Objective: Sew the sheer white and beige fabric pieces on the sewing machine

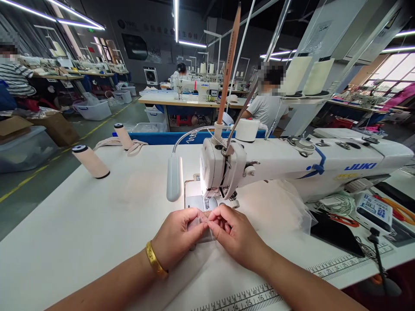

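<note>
My left hand (pixel 180 233), with a gold bangle (pixel 156 260) at the wrist, pinches a piece of thin sheer fabric (pixel 203 236). Close against it, my right hand (pixel 236 231) pinches the same fabric, thumbs and fingertips nearly meeting. Both hands are just in front of the needle area of a white JUKI sewing machine (pixel 223 170). Sheer cloth hangs below the hands toward the table's front edge. More pale sheer fabric (pixel 275 207) lies under the machine arm on the right. The edge between my fingertips is partly hidden.
Two thread cones, one lying near (pixel 91 162) and one farther back (pixel 123 136), sit at the left. A lamp (pixel 174 178) stands beside the machine head. A ruler scale (pixel 249 300) runs along the front. Right of the machine are a labelled box (pixel 374 211) and cables. Other people work beyond.
</note>
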The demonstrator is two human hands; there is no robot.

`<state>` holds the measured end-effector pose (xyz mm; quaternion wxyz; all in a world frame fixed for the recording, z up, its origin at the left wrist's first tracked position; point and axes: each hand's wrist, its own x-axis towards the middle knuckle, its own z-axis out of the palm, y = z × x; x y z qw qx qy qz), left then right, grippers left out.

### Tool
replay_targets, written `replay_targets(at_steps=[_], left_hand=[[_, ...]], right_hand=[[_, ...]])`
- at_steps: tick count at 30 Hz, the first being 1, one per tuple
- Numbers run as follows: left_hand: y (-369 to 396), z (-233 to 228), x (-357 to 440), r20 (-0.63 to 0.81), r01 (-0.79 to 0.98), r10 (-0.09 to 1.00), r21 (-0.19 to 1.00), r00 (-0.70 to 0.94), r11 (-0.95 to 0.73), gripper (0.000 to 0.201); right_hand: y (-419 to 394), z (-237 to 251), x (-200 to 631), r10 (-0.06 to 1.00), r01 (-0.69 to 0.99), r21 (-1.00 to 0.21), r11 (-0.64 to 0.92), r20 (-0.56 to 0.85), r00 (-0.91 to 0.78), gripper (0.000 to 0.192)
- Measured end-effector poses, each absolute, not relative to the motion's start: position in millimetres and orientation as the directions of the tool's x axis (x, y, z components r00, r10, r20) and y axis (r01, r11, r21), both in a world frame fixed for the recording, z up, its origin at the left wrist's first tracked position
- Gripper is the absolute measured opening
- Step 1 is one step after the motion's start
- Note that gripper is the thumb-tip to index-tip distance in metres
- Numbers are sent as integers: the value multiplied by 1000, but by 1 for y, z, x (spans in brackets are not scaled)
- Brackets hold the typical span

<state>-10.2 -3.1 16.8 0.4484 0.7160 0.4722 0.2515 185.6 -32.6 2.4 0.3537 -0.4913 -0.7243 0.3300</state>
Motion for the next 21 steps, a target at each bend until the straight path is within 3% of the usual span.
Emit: replay_targets(at_steps=[9,13,17,21], left_hand=[[-4,9,-10,41,493,910,830,414,-261,24],[-4,9,-8,111,426,908,856,403,-294,16],[-4,14,-7,14,312,881,932,473,-182,24],[-4,16,-7,-43,348,884,927,465,-138,22]], right_hand=[[-32,-5,186,837,572,-614,544,451,-311,13],[-33,-3,186,855,549,-656,517,426,-296,14],[-33,0,186,900,526,-731,435,341,-270,15],[-33,2,186,925,502,-780,373,274,-262,14]])
